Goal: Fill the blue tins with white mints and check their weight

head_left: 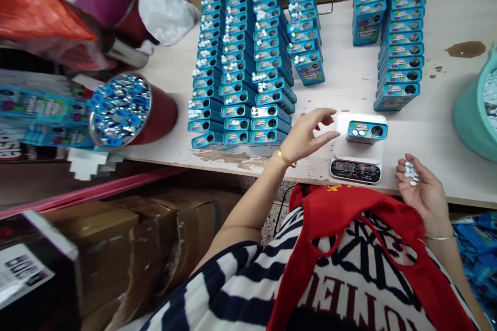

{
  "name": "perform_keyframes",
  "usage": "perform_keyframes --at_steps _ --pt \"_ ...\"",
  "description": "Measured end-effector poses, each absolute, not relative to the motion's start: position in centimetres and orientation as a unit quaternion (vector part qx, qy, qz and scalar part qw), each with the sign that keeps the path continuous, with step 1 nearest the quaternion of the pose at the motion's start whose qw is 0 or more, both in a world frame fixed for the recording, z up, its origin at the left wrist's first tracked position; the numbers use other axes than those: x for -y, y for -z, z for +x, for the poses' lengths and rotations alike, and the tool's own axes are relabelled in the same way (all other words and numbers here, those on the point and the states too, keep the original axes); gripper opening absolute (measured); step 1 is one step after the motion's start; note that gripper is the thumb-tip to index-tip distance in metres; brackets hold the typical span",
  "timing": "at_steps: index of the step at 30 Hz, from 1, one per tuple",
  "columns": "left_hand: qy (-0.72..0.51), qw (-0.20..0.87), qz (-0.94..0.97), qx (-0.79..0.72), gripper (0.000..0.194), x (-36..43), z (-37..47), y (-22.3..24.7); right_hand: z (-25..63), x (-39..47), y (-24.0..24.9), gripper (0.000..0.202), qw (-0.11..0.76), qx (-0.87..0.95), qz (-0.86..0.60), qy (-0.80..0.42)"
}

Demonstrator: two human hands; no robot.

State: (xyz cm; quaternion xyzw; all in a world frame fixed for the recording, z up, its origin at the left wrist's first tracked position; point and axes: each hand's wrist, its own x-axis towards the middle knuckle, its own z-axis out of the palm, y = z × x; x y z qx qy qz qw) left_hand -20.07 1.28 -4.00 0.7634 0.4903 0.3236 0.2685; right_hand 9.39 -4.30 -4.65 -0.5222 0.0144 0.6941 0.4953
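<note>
A blue candy box [367, 138] stands on a small white kitchen scale [359, 159], with a couple of white candies on its top beside a dark round hole. Just left of the scale is my left hand [306, 134], its thumb and fingers apart and nothing between them. My right hand [425, 191] is palm up at the right of the scale, fingers curled around several white candies [410, 173]. The digits on the scale's display are too small to read.
Rows of blue boxes [236, 98], many topped with white candies, stand left; more boxes [399, 62] stand at the back right. A teal bucket [471, 114] of white candies sits far right. A red bucket [161, 114] holds blue and silver pieces.
</note>
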Motion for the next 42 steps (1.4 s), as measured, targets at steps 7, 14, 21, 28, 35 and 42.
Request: perform_keyframes --at_steps 7,14,21,28,35,42 --pt "-0.326 0.315 0.783 -0.426 0.068 -2.4 -17.0 7.6 6.5 3.6 4.4 0.022 0.473 0.014 -0.497 -0.728" --pt "-0.275 0.266 0.816 -0.434 0.045 -3.0 -14.1 8.5 4.5 3.1 5.3 0.022 0.483 -0.004 -0.472 -0.737" --pt "-0.283 -0.008 0.891 -0.355 0.037 -1.5 -13.4 5.2 2.7 1.2 4.7 0.016 0.558 -0.124 -0.448 -0.688" --pt "-0.360 -0.129 0.863 -0.331 0.034 -1.3 -14.5 6.1 2.0 0.6 4.4 0.022 0.544 -0.158 -0.411 -0.714" --pt "-0.398 -0.174 0.834 -0.340 0.029 -1.6 -14.4 6.7 2.1 0.2 4.6 0.019 0.562 -0.141 -0.395 -0.712" --pt "-0.415 -0.053 0.813 -0.404 0.031 -1.3 -14.0 7.8 2.2 0.2 5.0 0.015 0.570 -0.128 -0.383 -0.716"
